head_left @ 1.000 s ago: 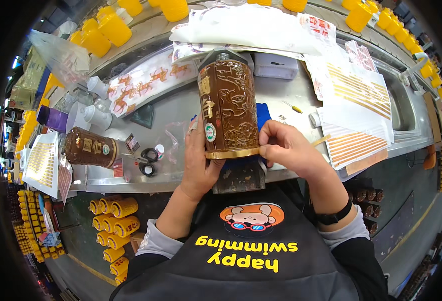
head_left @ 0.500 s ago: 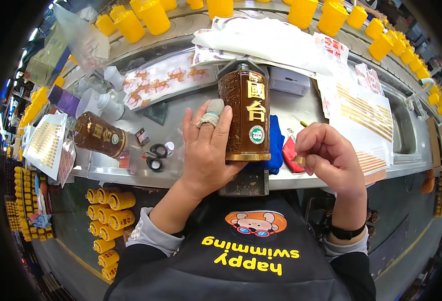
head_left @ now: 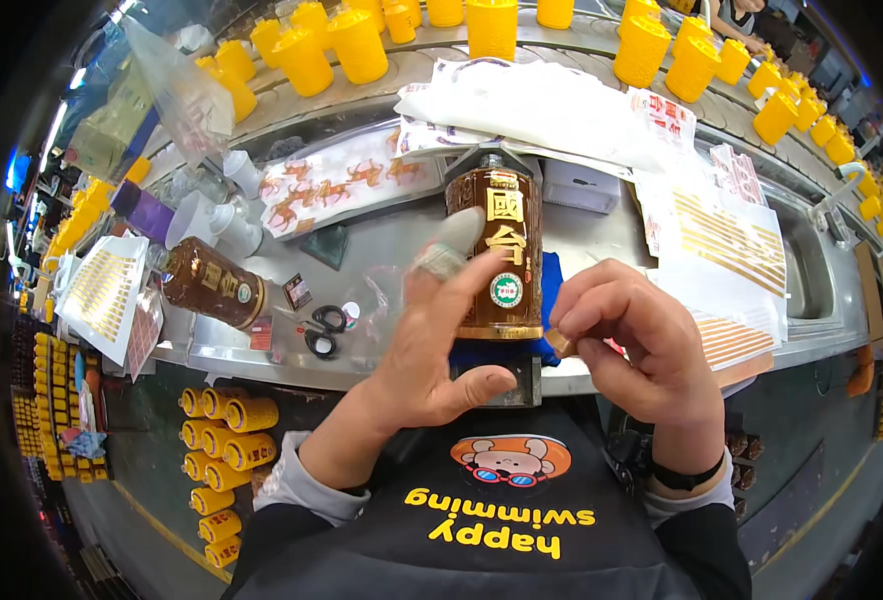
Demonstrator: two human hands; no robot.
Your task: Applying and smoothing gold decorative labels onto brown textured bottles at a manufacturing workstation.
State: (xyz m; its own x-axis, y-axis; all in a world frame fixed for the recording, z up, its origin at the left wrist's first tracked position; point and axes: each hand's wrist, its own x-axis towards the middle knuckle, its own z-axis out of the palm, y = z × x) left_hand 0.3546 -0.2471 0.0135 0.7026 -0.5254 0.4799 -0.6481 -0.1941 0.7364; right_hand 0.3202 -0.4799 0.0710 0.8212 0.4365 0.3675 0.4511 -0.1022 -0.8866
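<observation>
A brown glass bottle (head_left: pixel 524 290) with raised gold lettering and a gold band at its base lies in a dark holder, neck pointing away from me. My left hand (head_left: pixel 416 345) is open at its left, thumb and fingers apart, slightly blurred; its fingers pass in front of the glass, and I cannot tell whether they touch it. Greyish cloth wraps one of its fingers. At the bottle's lower right, my right hand (head_left: pixel 646 345) pinches a small gold strip (head_left: pixel 559 343) between thumb and fingers. Blue cloth (head_left: pixel 551 275) shows under the bottle.
Left on the metal bench are a second brown bottle (head_left: pixel 206 283), black scissors (head_left: pixel 326 330) and a sheet of gold strips (head_left: pixel 106 285). More gold-strip sheets (head_left: pixel 726 240) lie right, beside a sink (head_left: pixel 806 240). Yellow bottles (head_left: pixel 356 45) line the conveyor behind; others are stacked below left.
My left hand has come away from under the bottle's base, its thumb now free. The right hand has brought the gold strip left to the bottle's lower edge.
</observation>
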